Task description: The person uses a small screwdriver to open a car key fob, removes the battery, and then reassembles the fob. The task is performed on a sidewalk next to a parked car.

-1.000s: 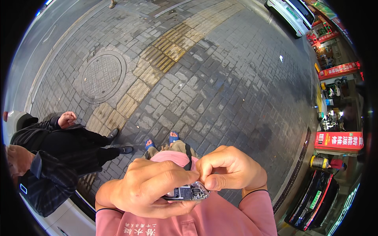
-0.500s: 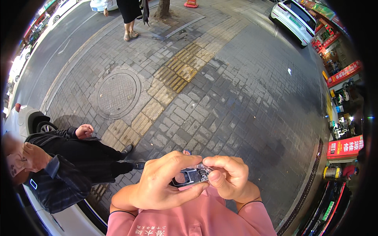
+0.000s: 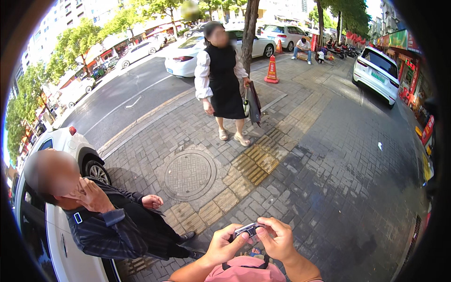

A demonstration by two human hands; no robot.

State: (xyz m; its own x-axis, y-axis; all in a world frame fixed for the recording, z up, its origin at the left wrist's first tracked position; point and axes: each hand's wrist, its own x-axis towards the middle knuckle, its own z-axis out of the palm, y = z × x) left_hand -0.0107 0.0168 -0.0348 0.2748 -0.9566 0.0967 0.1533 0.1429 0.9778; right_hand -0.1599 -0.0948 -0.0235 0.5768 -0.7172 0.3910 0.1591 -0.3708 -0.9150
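Note:
Low in the view, in front of my pink shirt (image 3: 249,270), I hold a small grey-and-black device (image 3: 249,229) with a shiny rim. It is palm-sized and resembles a key fob, but its exact kind is unclear. My left hand (image 3: 222,245) grips its left end, thumb on the near side and fingers behind. My right hand (image 3: 278,238) pinches the other end between thumb and forefinger. Both hands are closed on it, and the fingers cover its ends.
At the left a person in dark clothes (image 3: 117,225) stands close by a white car (image 3: 70,230), one hand raised to the head. Ahead, a person in a black dress (image 3: 224,80) carries a bag. An orange cone (image 3: 271,70) stands by a tree trunk (image 3: 249,33).
My view has tilted up, so the street and the person ahead show more fully. My hands sit lower in it, and the device is now seen more edge-on, still between both hands.

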